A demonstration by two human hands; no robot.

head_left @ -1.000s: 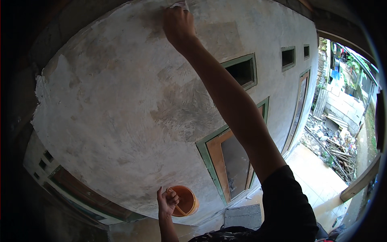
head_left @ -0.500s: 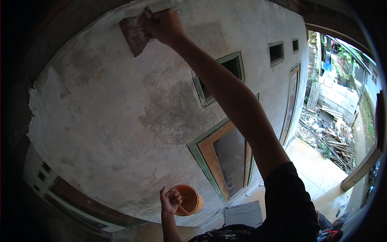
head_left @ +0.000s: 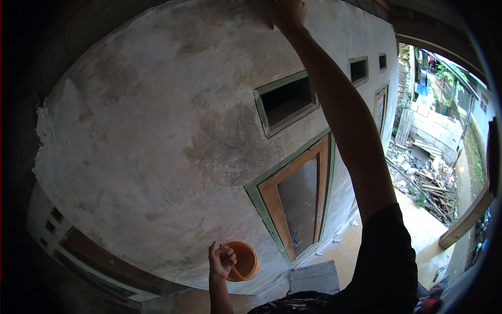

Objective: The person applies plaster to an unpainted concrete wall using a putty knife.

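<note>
High on the grey plastered wall, my right hand is closed, cut off by the upper edge of the picture. A thin dark edge of the scraper shows beside its fingers; the rest of the blade is out of view, and contact with the wall cannot be made out. Low down, my left hand has its fingers curled round the handle of an orange bucket, which hangs close to the wall. The bucket's inside looks brownish, its contents unclear. Darker, rough patches mark the plaster between both hands.
A green-framed vent opening sits above a wood-framed window. Below stands a grey block-like object on the tiled floor. Outside at right lie a rubble heap and a wooden post.
My right hand has swept right and up along the wall with the scraper, taking most of it out of the picture. My left hand and the bucket have stayed almost where they were.
</note>
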